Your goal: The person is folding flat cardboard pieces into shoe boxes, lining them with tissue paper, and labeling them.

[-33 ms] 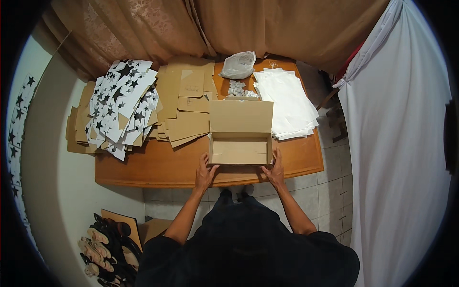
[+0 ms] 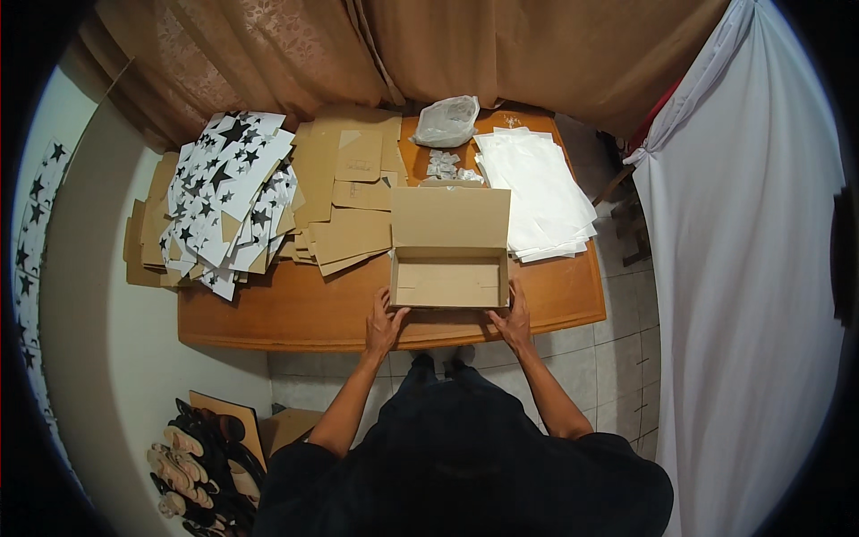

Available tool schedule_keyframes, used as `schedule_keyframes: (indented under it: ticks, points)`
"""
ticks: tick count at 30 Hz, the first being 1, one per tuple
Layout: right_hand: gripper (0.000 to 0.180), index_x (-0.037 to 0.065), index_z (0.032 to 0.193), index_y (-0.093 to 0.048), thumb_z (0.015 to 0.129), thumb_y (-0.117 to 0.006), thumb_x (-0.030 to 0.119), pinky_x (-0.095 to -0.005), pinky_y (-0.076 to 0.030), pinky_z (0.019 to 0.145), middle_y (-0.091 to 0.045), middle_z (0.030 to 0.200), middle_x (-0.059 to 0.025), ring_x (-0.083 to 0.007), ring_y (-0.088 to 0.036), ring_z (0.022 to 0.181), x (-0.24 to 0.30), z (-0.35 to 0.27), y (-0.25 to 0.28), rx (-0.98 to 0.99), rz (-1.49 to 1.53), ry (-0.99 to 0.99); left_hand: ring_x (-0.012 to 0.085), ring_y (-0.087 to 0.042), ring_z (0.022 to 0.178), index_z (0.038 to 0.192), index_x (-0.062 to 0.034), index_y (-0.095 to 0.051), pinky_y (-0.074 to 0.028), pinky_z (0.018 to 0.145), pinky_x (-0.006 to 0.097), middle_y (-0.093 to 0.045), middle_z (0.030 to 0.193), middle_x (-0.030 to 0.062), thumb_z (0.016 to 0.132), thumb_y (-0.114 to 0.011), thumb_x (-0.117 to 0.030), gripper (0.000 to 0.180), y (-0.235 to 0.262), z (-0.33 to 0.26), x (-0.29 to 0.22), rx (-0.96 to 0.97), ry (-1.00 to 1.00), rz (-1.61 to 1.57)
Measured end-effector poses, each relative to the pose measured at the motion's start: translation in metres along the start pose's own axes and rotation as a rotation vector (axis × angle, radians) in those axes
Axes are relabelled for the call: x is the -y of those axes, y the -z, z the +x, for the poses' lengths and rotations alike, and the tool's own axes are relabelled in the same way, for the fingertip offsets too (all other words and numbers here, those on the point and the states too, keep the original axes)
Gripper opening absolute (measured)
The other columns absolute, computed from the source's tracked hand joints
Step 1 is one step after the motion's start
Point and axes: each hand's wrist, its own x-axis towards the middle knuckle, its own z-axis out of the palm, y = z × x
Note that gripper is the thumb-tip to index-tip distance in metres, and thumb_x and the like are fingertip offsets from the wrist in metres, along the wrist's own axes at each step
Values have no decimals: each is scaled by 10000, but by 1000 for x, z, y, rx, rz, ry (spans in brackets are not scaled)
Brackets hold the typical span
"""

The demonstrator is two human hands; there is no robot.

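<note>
An open cardboard box [image 2: 449,281] stands near the front edge of the wooden table, its lid [image 2: 451,217] tilted up and back. Inside, only the bare brown bottom and walls show. My left hand [image 2: 383,324] grips the near left corner, with the thumb along the front and the fingers up the side. At the near right corner my right hand [image 2: 514,322] holds the box in a mirrored grip. Some fingertips are hard to make out against the box sides.
Star-patterned sheets [image 2: 219,192] lie piled on the left of the table [image 2: 295,313], beside stacked flat cardboard [image 2: 349,237]. White paper sheets [image 2: 537,192] lie right of the box. Behind it are small clear packets [image 2: 442,165] and a plastic bag [image 2: 446,123]. Shoes [image 2: 192,465] stand at lower left.
</note>
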Motion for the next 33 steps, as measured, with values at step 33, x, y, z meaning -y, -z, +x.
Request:
schedule_keyframes:
  ticks: [33]
  points:
    - [557,-21,1397,-561,917,-738,202,-403,-543,957,-484,1491,-271,-393,-568,1304,36,21,-66,202,-20,114,236,-730,936,1163,71,-680,-615,777,337,-741,1071,196,911,-771,-176,364,63,-45,13,-357,226,154]
